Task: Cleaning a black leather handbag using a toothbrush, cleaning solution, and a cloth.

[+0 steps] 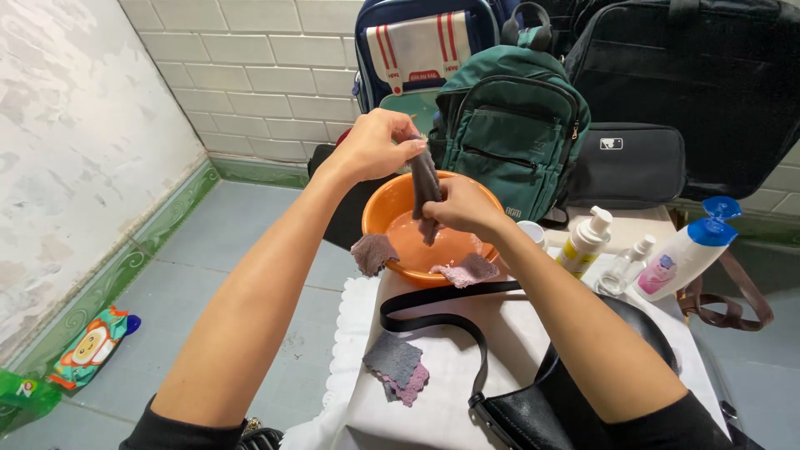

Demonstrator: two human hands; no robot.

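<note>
Wringing a wet grey cloth over the orange basin, left hand pinching its top, right hand squeezing lower; next calls for twisting harder.

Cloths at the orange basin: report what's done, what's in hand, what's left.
Looks done: two cloths, one brown and one pink, hang over the basin rim. In hand: the left hand and right hand grip a dark cloth above it. Left: folded cloths untouched on the white table cover.
</note>
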